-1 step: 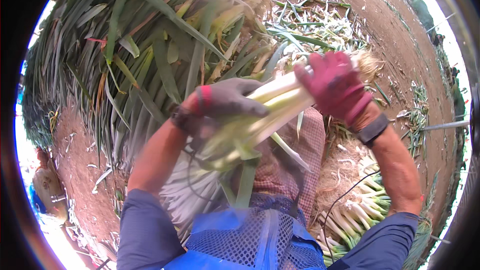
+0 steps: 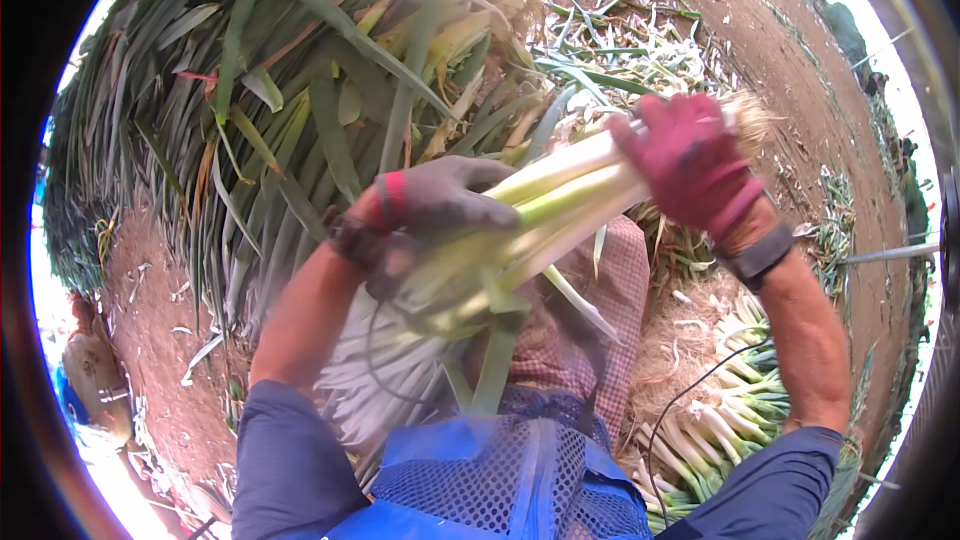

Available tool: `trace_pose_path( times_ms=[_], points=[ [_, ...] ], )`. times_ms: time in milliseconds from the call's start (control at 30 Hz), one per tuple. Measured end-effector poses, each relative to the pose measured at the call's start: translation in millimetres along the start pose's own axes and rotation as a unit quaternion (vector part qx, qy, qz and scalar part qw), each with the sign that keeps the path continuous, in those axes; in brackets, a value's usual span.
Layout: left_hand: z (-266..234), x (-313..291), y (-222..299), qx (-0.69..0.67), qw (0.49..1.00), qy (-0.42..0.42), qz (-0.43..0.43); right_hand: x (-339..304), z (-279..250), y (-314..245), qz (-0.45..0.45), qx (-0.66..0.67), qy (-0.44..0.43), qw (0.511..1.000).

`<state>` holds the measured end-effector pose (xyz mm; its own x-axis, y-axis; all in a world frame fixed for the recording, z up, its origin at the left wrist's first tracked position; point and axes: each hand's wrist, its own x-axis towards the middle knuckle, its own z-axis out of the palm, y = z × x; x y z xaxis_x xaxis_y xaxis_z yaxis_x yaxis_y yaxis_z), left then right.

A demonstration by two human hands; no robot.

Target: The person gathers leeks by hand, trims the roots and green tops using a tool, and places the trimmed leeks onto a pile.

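A bunch of leeks [image 2: 560, 195] is held up slantwise before me, its pale stalks bare between my two gloved hands. My right hand [image 2: 690, 165], in a dark red glove, is closed around the stalks near the tan root ends [image 2: 750, 122]. Lower down the bunch, my left hand [image 2: 445, 202] wears a grey glove with a red cuff. Its fingers wrap over the stalks, partly smeared by motion. Below that hand the leafy end is blurred, and a green leaf [image 2: 497, 365] hangs down from it.
A large heap of leeks [image 2: 330, 90] lies at the far left. Trimmed leaves [image 2: 620, 60] litter the brown soil [image 2: 770, 60] beyond my hands. Cleaned leeks [image 2: 715, 430] lie in a row at my right, beside a dark thin cable [image 2: 690, 390]. My checked trouser leg [image 2: 610, 290] is beneath the bunch.
My right hand has shifted slightly right and away from me, with the root ends. My left hand has moved a little to the left, still on the bunch.
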<state>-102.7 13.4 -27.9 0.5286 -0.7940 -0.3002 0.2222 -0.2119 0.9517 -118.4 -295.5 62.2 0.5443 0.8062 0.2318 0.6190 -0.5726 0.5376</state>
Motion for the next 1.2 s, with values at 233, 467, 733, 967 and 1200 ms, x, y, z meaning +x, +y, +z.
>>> trace_pose_path(
  times_ms=[233, 467, 733, 967, 1200],
  points=[
    [-57.3, -110.1, -81.6, -0.043, 0.963, 0.258, 0.065, -47.8, -123.0, 148.2, 0.060, -0.131, -0.062, 0.988],
    [-73.4, -104.6, -95.3, -0.112, 0.917, 0.367, 0.108, -124.8, -274.5, 205.8, 0.115, -0.390, -0.155, 0.900],
    [82.6, -6.6, 60.5, 0.128, 0.809, 0.369, 0.440, -108.2, -274.0, 144.5, 0.173, -0.375, -0.230, 0.881],
    [124.3, 112.1, 125.2, 0.074, 0.934, 0.277, 0.213, -88.9, -288.7, 131.1, 0.190, -0.368, -0.260, 0.872],
    [101.1, 158.4, 116.8, 0.087, 0.887, 0.408, 0.198, -103.5, -281.3, 128.7, 0.222, -0.373, -0.248, 0.866]
  ],
)
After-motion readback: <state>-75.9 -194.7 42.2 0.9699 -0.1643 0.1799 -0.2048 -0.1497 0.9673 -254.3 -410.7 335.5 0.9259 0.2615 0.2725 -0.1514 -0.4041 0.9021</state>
